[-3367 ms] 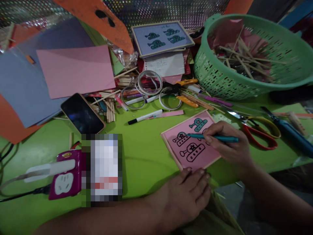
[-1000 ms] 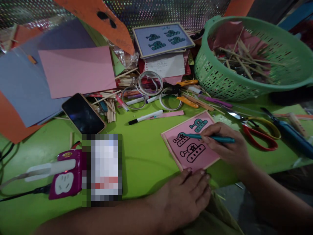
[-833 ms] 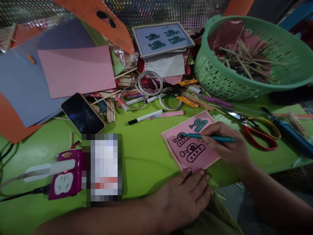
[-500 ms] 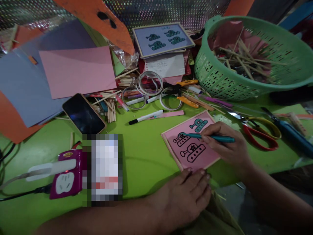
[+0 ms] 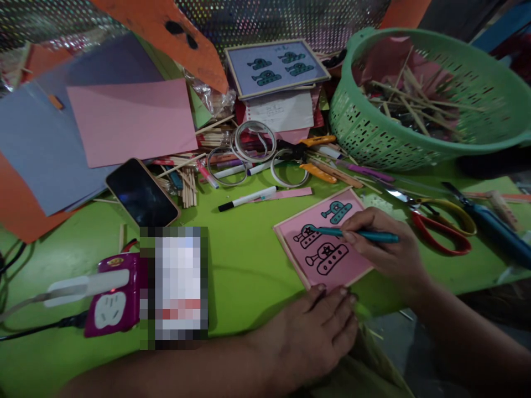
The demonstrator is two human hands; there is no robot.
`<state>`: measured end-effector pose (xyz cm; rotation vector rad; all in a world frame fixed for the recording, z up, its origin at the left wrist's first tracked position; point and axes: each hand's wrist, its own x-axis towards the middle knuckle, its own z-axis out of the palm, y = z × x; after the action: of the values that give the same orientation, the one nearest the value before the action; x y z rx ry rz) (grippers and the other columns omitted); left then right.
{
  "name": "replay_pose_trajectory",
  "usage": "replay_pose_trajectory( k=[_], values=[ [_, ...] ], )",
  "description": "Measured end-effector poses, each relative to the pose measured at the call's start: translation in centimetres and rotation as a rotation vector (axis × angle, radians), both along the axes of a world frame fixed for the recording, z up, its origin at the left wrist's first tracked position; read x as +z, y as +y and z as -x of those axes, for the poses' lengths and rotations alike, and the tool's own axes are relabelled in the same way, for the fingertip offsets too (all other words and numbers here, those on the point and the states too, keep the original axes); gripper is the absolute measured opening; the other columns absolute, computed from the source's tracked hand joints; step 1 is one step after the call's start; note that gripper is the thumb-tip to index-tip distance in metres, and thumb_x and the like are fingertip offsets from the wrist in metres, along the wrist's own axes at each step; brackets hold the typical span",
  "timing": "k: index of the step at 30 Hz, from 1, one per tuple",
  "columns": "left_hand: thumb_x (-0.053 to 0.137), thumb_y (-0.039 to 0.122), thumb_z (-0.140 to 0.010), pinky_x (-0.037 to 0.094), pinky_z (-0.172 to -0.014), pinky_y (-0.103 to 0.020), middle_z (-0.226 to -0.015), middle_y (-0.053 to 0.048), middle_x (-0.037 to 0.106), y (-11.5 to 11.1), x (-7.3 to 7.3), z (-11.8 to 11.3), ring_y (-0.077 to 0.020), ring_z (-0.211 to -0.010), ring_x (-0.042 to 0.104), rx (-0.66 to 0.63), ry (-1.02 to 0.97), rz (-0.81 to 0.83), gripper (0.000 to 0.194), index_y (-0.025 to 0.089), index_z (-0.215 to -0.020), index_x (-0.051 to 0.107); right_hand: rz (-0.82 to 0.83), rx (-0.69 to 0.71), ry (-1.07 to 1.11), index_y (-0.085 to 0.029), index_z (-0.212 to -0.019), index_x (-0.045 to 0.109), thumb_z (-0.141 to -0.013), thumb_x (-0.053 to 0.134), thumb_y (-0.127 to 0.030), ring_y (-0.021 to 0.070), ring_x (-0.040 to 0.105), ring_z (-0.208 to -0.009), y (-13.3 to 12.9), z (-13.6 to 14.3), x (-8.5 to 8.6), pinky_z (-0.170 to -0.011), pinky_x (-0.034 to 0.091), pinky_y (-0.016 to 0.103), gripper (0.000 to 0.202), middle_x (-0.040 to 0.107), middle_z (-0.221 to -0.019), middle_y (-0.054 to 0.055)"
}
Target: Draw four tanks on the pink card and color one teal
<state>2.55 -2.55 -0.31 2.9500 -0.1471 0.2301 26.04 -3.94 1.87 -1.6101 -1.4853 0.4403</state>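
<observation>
A pink card [image 5: 352, 260] with a pale stick frame lies tilted on the green table, bearing three black-outlined tank drawings. The upper tank [image 5: 337, 211] is coloured teal; the middle one [image 5: 307, 236] has teal on its top part, and the lowest [image 5: 327, 258] is pink inside. My right hand [image 5: 384, 246] grips a teal marker [image 5: 375, 236], its tip at the middle tank. With fingers spread and nothing held, my left hand [image 5: 317, 331] rests at the card's near edge.
A green basket [image 5: 385, 138] of sticks stands back right, near red-and-yellow scissors [image 5: 442, 224]. Tape rings [image 5: 255, 141], a white marker [image 5: 249, 198] and a framed blue card [image 5: 276, 66] lie behind. On the left are a phone [image 5: 142, 193] and a magenta power socket [image 5: 112, 296].
My right hand and the teal marker have shifted very slightly at the middle tank. My left hand has stayed in place.
</observation>
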Motion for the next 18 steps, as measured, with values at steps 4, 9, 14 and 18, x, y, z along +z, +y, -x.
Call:
replay_pose_trajectory(
  k=[4, 9, 14, 18],
  values=[
    [0.039, 0.021, -0.111, 0.037, -0.117, -0.041, -0.154, -0.008, 0.058, -0.15, -0.21, 0.05, -0.0246, -0.144, 0.052, 0.028, -0.039, 0.009, 0.042, 0.016, -0.145, 0.062, -0.017, -0.025, 0.017, -0.026, -0.084, 0.067, -0.084, 0.069, -0.011, 0.0160, 0.063, -0.059, -0.01, 0.02, -0.08, -0.055, 0.050, 0.029, 0.015, 0.067, -0.071, -0.001],
    [0.041, 0.021, -0.110, 0.038, -0.116, -0.040, -0.152, -0.007, 0.060, -0.16, -0.32, 0.07, -0.0239, -0.142, 0.054, 0.043, -0.081, 0.018, 0.040, 0.017, -0.142, 0.064, -0.014, -0.009, 0.019, -0.026, -0.084, 0.067, -0.085, 0.068, -0.011, 0.0144, 0.061, -0.057, 0.12, 0.07, 0.13, -0.053, 0.049, 0.027, 0.015, 0.066, -0.070, -0.002],
    [0.041, 0.021, -0.110, 0.039, -0.115, -0.039, -0.151, -0.005, 0.061, -0.11, 0.11, -0.01, -0.0222, -0.140, 0.055, 0.047, -0.054, 0.008, 0.040, 0.020, -0.141, 0.065, -0.028, -0.016, 0.016, -0.025, -0.084, 0.066, -0.085, 0.069, -0.012, 0.0145, 0.061, -0.057, 0.15, 0.16, 0.24, -0.052, 0.049, 0.027, 0.014, 0.065, -0.070, -0.002],
    [0.039, 0.021, -0.110, 0.039, -0.116, -0.039, -0.153, -0.006, 0.059, -0.11, 0.16, -0.07, -0.0231, -0.142, 0.054, 0.039, -0.038, 0.010, 0.041, 0.019, -0.143, 0.064, -0.007, 0.008, 0.002, -0.026, -0.085, 0.066, -0.086, 0.068, -0.011, 0.0142, 0.060, -0.057, 0.08, 0.11, 0.00, -0.053, 0.049, 0.027, 0.016, 0.066, -0.070, -0.003]
  ],
)
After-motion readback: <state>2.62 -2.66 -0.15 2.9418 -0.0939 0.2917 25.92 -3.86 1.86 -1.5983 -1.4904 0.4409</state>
